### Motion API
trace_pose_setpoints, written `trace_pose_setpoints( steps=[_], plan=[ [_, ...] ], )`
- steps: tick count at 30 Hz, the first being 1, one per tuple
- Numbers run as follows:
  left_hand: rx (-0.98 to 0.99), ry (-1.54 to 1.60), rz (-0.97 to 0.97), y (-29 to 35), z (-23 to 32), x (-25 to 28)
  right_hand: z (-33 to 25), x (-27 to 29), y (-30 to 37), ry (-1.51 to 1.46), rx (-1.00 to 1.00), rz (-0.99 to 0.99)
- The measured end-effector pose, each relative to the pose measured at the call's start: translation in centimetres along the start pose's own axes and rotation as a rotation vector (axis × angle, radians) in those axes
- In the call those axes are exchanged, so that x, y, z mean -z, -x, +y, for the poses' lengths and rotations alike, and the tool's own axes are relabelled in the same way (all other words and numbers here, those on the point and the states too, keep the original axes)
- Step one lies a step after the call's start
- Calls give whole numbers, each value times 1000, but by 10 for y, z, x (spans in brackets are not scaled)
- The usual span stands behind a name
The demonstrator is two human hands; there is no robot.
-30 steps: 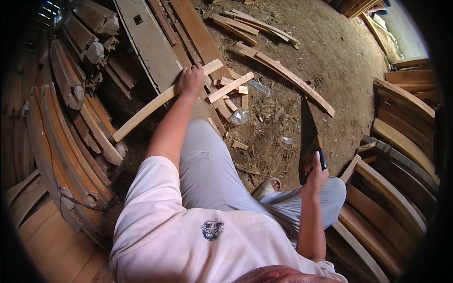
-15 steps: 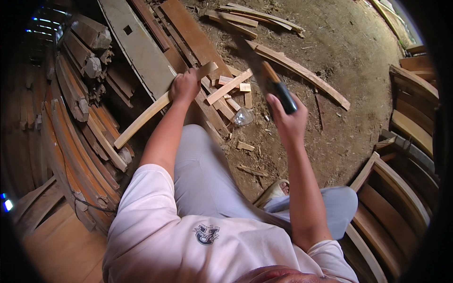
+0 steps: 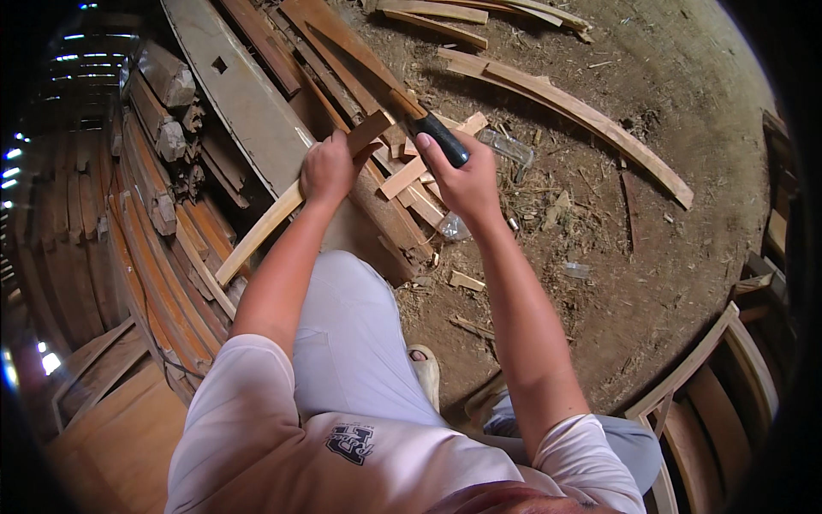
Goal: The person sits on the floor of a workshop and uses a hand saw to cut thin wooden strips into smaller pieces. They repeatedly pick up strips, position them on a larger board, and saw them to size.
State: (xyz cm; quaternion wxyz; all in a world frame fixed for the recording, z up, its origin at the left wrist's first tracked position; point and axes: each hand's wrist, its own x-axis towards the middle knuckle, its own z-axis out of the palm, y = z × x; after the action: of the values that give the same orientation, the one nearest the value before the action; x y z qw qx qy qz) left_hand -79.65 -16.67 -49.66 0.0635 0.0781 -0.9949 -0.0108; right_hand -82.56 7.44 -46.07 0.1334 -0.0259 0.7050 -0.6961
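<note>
My left hand (image 3: 329, 171) is closed around a long, pale wooden strip (image 3: 262, 230). The strip slants from the lower left, and its short end sticks out beyond my fingers. My right hand (image 3: 467, 178) grips a handsaw by its black handle (image 3: 443, 140). From the handle the saw blade (image 3: 364, 68) points up and left over the planks, close to the strip's short end. Whether the blade touches the strip, I cannot tell. Below the saw, several short wood offcuts (image 3: 417, 176) lie in a loose heap, partly hidden by my right hand.
A wide grey board (image 3: 240, 94) with a square hole lies beyond my left hand. Stacked curved timbers (image 3: 141, 248) fill the left side. Curved strips (image 3: 591, 116) and a clear plastic bottle (image 3: 509, 147) lie on the dirt floor. Wooden frames (image 3: 711, 403) stand at the lower right.
My right hand has brought the handsaw left and down, from over the floor to beside the strip's end. My left hand still holds the strip. The whole view has shifted somewhat.
</note>
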Motion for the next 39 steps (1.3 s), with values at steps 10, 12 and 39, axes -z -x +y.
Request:
trace_pose_setpoints(
  steps=[10, 12, 39],
  plan=[
    [-42, -19, 35, -1, -1, -6, 2, 11, -16, 59, 27, -80],
    [-45, -23, 33, -1, -4, -10, -1, 16, -14, 30, -15, -142],
    [16, -38, -40, -4, -2, 0, -16, 112, 95, 122, -123, -265]
  ],
)
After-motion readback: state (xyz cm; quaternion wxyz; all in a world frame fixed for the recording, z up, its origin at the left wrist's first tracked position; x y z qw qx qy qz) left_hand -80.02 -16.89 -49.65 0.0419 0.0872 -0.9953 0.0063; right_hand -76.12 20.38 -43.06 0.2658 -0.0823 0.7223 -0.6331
